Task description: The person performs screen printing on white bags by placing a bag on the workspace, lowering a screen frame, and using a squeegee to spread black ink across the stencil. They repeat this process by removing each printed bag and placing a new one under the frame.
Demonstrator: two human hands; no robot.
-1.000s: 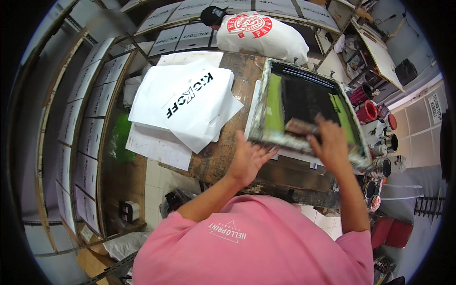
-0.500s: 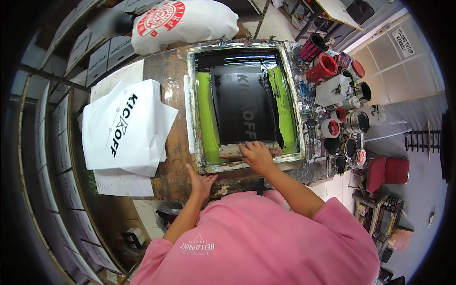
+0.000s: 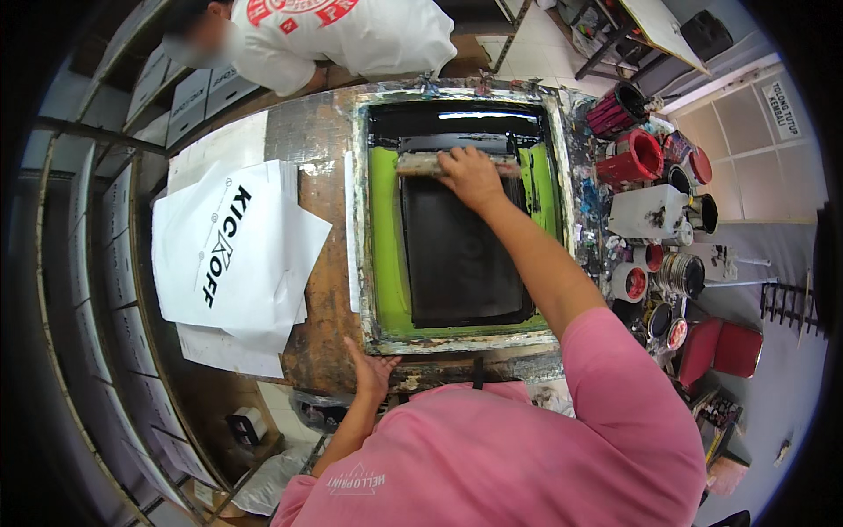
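My right hand [image 3: 474, 178] is closed around the wooden squeegee [image 3: 421, 164], which lies crosswise near the far end of a printing screen. The screen has a paint-stained frame [image 3: 362, 237] and green mesh [image 3: 386, 220], with a large dark rectangle [image 3: 461, 255] in its middle. Glossy black ink [image 3: 408, 127] is gathered along the far inner edge, beyond the squeegee. At the near left corner of the frame, my left hand [image 3: 373, 373] is open by the table edge, thumb and fingers spread, holding nothing.
Printed white sheets [image 3: 228, 255] lie piled on the wooden table [image 3: 320, 290] to the left. Ink pots and cans [image 3: 632, 158] crowd the right side. Boxes [image 3: 189, 110] fill shelves at the left. A co-worker in a white shirt [image 3: 351, 39] leans in across the far side.
My right hand has pushed the squeegee from the near end of the screen to its far end. The left hand stays by the near corner. The co-worker has shifted, and an arm now shows.
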